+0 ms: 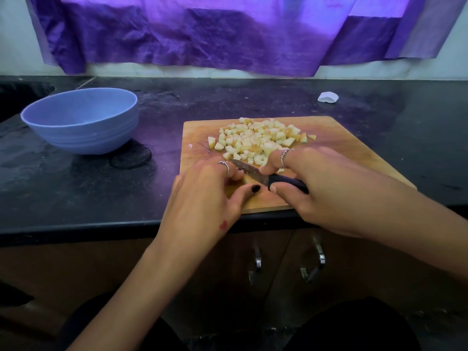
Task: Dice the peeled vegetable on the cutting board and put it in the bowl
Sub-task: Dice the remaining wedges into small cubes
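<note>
A pile of pale diced vegetable pieces [258,140] lies on the far half of the wooden cutting board [354,145]. My right hand [329,191] grips the dark handle of a small knife [253,172], whose blade points left over the board's near part. My left hand [207,196] rests on the board's near left corner, fingers curled beside the blade tip; whether it holds a piece is hidden. An empty light blue bowl [81,120] stands on the counter to the left of the board.
The black counter [76,193] runs to a front edge just below my hands. A small white scrap [328,97] lies at the back right. A purple curtain [228,34] hangs behind. Cabinet handles [257,262] show below the counter.
</note>
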